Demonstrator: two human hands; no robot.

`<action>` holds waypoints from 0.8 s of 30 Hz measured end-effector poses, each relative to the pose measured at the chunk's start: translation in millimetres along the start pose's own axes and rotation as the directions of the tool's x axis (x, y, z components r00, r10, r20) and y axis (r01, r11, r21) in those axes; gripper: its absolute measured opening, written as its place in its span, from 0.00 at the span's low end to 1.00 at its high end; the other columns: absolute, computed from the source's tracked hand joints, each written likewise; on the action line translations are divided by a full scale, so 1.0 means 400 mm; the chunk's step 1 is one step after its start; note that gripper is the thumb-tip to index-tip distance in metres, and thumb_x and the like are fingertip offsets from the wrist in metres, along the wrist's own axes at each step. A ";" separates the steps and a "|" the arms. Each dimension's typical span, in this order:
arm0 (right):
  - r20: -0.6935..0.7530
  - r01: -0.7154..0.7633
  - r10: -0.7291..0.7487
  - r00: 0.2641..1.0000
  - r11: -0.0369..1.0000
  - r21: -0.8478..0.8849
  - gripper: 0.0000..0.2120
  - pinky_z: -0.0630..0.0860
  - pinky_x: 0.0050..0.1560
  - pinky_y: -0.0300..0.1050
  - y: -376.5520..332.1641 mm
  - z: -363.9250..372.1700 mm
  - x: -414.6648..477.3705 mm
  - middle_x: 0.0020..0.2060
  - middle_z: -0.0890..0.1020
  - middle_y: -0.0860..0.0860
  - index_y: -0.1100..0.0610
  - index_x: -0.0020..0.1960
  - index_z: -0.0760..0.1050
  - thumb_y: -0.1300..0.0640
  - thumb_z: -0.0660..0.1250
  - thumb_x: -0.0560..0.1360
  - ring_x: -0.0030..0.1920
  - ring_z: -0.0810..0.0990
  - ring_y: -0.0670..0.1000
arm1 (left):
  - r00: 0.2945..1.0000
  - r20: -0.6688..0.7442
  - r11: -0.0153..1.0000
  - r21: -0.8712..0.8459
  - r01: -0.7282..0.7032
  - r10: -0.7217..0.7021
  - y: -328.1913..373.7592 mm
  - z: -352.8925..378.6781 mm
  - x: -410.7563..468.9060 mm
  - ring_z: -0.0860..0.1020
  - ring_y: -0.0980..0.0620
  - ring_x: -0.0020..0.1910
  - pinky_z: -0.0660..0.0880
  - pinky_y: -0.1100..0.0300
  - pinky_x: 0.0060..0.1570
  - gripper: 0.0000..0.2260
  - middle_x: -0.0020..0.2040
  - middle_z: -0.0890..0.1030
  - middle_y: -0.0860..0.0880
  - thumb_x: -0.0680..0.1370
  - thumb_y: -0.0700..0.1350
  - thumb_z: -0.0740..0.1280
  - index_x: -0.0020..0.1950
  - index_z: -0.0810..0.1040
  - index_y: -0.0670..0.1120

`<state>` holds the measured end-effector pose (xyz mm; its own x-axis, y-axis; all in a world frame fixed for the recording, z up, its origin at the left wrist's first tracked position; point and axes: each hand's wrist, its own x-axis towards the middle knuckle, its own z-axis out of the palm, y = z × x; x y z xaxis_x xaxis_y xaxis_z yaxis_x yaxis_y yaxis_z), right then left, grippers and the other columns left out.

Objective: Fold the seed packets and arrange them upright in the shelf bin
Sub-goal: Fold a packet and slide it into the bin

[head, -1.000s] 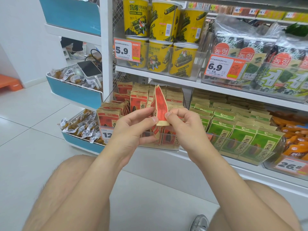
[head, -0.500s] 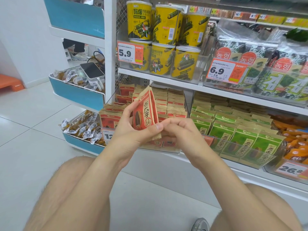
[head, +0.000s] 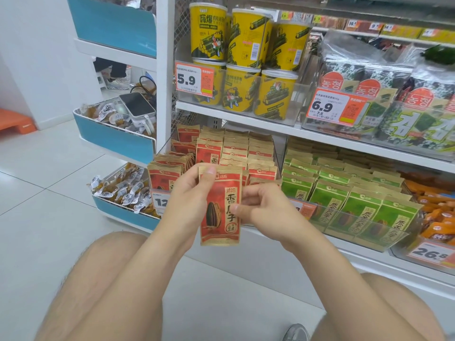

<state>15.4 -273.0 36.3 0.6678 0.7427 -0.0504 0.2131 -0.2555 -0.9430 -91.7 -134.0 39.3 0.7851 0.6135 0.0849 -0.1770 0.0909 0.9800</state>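
A red and gold seed packet [head: 219,207] faces me flat, held upright in front of the shelf. My left hand [head: 187,200] grips its left edge, thumb pressed on the top seal. My right hand [head: 261,205] pinches the packet's right edge with curled fingers. Behind the hands, the clear shelf bin [head: 278,153] holds several rows of the same red packets [head: 236,151] standing upright. Its front wall is mostly hidden by my hands.
A clear bin of green packets [head: 349,205] stands to the right, orange snacks [head: 433,212] beyond it. Yellow canisters [head: 243,70] and seaweed bags [head: 398,107] fill the shelf above. A blue-fronted rack [head: 115,141] with a phone [head: 136,104] stands to the left. My bare knees are below.
The packet has turned from edge-on and creased to flat with its front toward me, and it has come lower. My left thumb now sits on the top seal.
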 end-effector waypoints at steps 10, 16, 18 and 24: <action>-0.369 0.240 -0.190 0.910 0.966 0.094 0.11 0.83 0.45 0.60 -0.007 0.044 0.002 0.41 0.88 0.58 0.58 0.47 0.86 0.54 0.70 0.84 0.41 0.85 0.56 | 0.997 0.028 0.991 -0.117 0.069 -0.066 -0.007 0.002 -0.003 0.88 0.43 0.56 0.83 0.44 0.61 0.08 0.55 0.89 0.44 0.81 0.39 0.73 0.60 0.86 0.44; -0.382 0.230 -0.163 0.910 0.963 0.138 0.10 0.84 0.46 0.58 -0.014 0.049 0.004 0.42 0.89 0.56 0.56 0.49 0.86 0.53 0.70 0.84 0.42 0.87 0.55 | 0.995 0.056 0.983 -0.159 0.089 -0.081 -0.002 -0.007 0.002 0.88 0.43 0.56 0.83 0.47 0.59 0.09 0.55 0.89 0.43 0.81 0.36 0.72 0.60 0.86 0.43; -0.373 0.214 -0.137 0.918 0.961 0.174 0.09 0.84 0.47 0.60 -0.015 0.054 0.006 0.44 0.89 0.58 0.57 0.51 0.85 0.52 0.70 0.84 0.43 0.86 0.55 | 0.996 0.032 0.982 -0.168 0.084 -0.079 -0.003 -0.004 0.001 0.88 0.43 0.54 0.85 0.48 0.56 0.08 0.53 0.89 0.43 0.81 0.36 0.72 0.58 0.86 0.43; -0.375 0.210 -0.221 0.900 0.975 -0.071 0.13 0.84 0.48 0.60 -0.004 0.067 0.011 0.43 0.88 0.50 0.44 0.61 0.67 0.49 0.70 0.83 0.44 0.88 0.52 | 0.983 -0.182 0.984 -0.177 -0.001 -0.032 -0.009 -0.004 0.000 0.89 0.41 0.49 0.86 0.48 0.45 0.06 0.49 0.90 0.43 0.81 0.38 0.74 0.57 0.86 0.43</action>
<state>-1.1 -252.8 28.9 0.8218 0.4926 0.2864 0.3984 -0.1374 -0.9069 -92.0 -132.9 35.4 0.6690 0.7430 0.0192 -0.2799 0.2279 0.9326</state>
